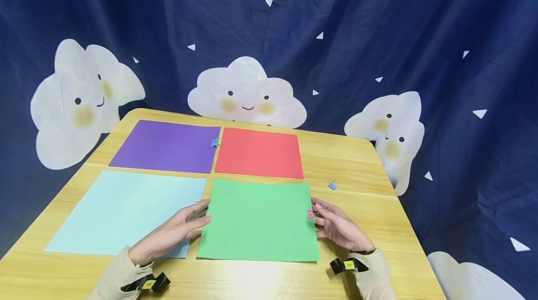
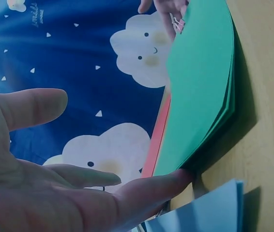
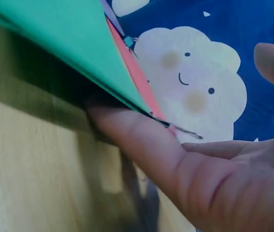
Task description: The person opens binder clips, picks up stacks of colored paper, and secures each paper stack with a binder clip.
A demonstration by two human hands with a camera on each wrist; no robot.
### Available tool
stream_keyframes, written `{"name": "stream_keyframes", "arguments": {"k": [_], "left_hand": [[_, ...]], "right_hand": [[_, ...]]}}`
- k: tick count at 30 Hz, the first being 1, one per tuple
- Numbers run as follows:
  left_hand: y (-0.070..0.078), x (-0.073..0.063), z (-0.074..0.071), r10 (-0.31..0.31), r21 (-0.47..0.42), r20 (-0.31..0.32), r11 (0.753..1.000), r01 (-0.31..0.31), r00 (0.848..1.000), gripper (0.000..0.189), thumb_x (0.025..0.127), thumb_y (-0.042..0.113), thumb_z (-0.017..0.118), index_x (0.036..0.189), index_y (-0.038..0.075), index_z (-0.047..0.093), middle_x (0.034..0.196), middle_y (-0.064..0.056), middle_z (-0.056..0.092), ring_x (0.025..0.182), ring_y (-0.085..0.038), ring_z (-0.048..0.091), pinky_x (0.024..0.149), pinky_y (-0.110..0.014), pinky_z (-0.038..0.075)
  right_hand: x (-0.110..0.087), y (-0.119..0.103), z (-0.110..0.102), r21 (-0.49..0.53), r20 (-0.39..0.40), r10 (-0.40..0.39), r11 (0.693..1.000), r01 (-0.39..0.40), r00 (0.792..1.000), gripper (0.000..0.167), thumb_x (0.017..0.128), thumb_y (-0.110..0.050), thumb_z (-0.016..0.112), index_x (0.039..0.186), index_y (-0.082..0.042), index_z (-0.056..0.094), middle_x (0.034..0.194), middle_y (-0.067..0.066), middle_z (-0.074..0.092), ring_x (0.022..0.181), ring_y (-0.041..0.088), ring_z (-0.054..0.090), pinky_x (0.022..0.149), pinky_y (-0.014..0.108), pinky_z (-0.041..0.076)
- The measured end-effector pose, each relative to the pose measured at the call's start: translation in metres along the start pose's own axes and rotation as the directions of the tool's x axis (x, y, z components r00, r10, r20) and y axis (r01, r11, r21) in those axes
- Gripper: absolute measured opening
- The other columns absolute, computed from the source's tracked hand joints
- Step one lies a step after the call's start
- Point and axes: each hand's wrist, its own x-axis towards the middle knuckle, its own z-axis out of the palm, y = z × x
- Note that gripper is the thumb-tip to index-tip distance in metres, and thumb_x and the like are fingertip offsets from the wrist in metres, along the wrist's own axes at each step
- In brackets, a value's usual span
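A stack of green paper sheets [image 1: 258,220] lies on the near part of the table, with a pink binder clip [image 1: 310,213] on its right edge. My left hand [image 1: 174,230] is at the stack's left edge, its fingers extended and thumb spread; in the left wrist view one fingertip [image 2: 180,179] touches the stack's lower corner. At the opposite edge, by the pink clip, is my right hand [image 1: 341,227]. The right wrist view shows one of its fingers [image 3: 137,130] reaching beneath the green sheets, the thumb held apart. Sheet edges fan slightly in the left wrist view.
Light blue paper [image 1: 122,211] lies to the left, partly behind my left hand, with a yellowish clip [image 1: 199,200] at its edge. Farther back are purple paper [image 1: 168,146] with a teal clip [image 1: 215,142] and red paper [image 1: 258,153]. A loose blue binder clip [image 1: 333,184] sits right.
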Motion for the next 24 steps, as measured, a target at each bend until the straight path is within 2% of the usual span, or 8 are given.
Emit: {"name": "stream_keyframes", "arguments": {"k": [3, 6, 8, 10, 14, 16, 17, 24], "left_hand": [[-0.001, 0.000, 0.000, -0.004, -0.011, 0.009, 1.000, 0.004, 1.000, 0.076, 0.111, 0.035, 0.046, 0.165, 0.000, 0.006, 0.172, -0.027, 0.002, 0.159, -0.048, 0.005, 0.125, -0.060, 0.032], [-0.001, 0.000, 0.000, -0.006, -0.022, 0.019, 1.000, 0.007, 1.000, 0.075, 0.112, 0.035, 0.045, 0.165, 0.002, 0.005, 0.173, -0.025, 0.002, 0.159, -0.047, 0.005, 0.125, -0.059, 0.032], [-0.002, 0.000, 0.001, -0.005, -0.026, 0.020, 1.000, 0.005, 1.000, 0.075, 0.111, 0.035, 0.046, 0.165, 0.002, 0.005, 0.173, -0.025, 0.002, 0.159, -0.047, 0.006, 0.125, -0.058, 0.032], [-0.002, -0.001, 0.001, -0.002, -0.027, 0.020, 1.000, 0.003, 1.000, 0.075, 0.111, 0.035, 0.046, 0.165, 0.002, 0.006, 0.173, -0.025, 0.003, 0.159, -0.047, 0.006, 0.125, -0.059, 0.032], [-0.001, -0.001, 0.003, -0.005, -0.027, 0.015, 1.000, 0.005, 1.000, 0.076, 0.111, 0.036, 0.048, 0.165, 0.003, 0.007, 0.173, -0.025, 0.004, 0.159, -0.047, 0.007, 0.125, -0.058, 0.033], [0.000, -0.001, 0.002, -0.001, -0.030, 0.018, 1.000, 0.002, 1.000, 0.076, 0.111, 0.035, 0.048, 0.165, 0.003, 0.007, 0.173, -0.025, 0.003, 0.159, -0.048, 0.007, 0.125, -0.058, 0.033], [0.000, -0.002, 0.002, 0.001, -0.031, 0.020, 1.000, 0.000, 1.000, 0.076, 0.111, 0.035, 0.048, 0.165, 0.003, 0.007, 0.173, -0.026, 0.003, 0.159, -0.048, 0.006, 0.125, -0.058, 0.033], [0.000, -0.002, 0.002, 0.010, -0.028, 0.019, 1.000, -0.009, 1.000, 0.076, 0.111, 0.034, 0.048, 0.165, 0.001, 0.005, 0.172, -0.027, 0.001, 0.159, -0.049, 0.005, 0.125, -0.060, 0.032]], "right_hand": [[-0.004, -0.004, 0.003, -0.046, 0.002, 0.005, 0.999, -0.005, 1.000, 0.076, 0.114, -0.025, 0.037, 0.161, -0.001, -0.018, 0.145, -0.003, 0.048, 0.103, 0.005, 0.060, 0.090, 0.031, 0.056], [-0.008, -0.009, 0.006, -0.093, -0.013, 0.006, 0.996, -0.007, 1.000, 0.078, 0.114, -0.029, 0.038, 0.162, -0.003, -0.018, 0.170, 0.013, 0.018, 0.114, 0.006, 0.058, 0.093, 0.033, 0.053], [-0.010, -0.012, 0.009, -0.123, -0.030, 0.015, 0.992, -0.018, 0.999, 0.077, 0.114, -0.029, 0.038, 0.163, -0.004, -0.016, 0.174, 0.016, -0.007, 0.125, 0.009, 0.054, 0.100, 0.040, 0.052], [-0.011, -0.015, 0.013, -0.154, -0.040, 0.025, 0.988, -0.031, 0.999, 0.076, 0.114, -0.030, 0.037, 0.163, -0.005, -0.016, 0.172, 0.017, -0.021, 0.137, 0.017, 0.047, 0.109, 0.052, 0.048], [-0.013, -0.019, 0.020, -0.191, -0.050, 0.039, 0.981, -0.048, 0.998, 0.077, 0.114, -0.032, 0.036, 0.163, -0.007, -0.017, 0.171, 0.019, -0.025, 0.157, 0.046, 0.017, 0.118, 0.078, 0.025], [-0.014, -0.020, 0.023, -0.198, -0.045, 0.036, 0.979, -0.045, 0.998, 0.077, 0.114, -0.032, 0.036, 0.163, -0.006, -0.018, 0.170, 0.020, -0.026, 0.158, 0.051, -0.004, 0.116, 0.083, 0.014], [-0.015, -0.021, 0.024, -0.201, -0.043, 0.037, 0.979, -0.045, 0.998, 0.077, 0.114, -0.032, 0.035, 0.163, -0.006, -0.019, 0.169, 0.020, -0.027, 0.156, 0.052, -0.010, 0.116, 0.084, 0.013], [-0.023, -0.026, 0.031, -0.238, -0.064, 0.046, 0.969, -0.061, 0.997, 0.077, 0.114, -0.032, 0.036, 0.163, -0.006, -0.017, 0.168, 0.026, -0.026, 0.155, 0.055, -0.006, 0.119, 0.078, 0.019]]}}
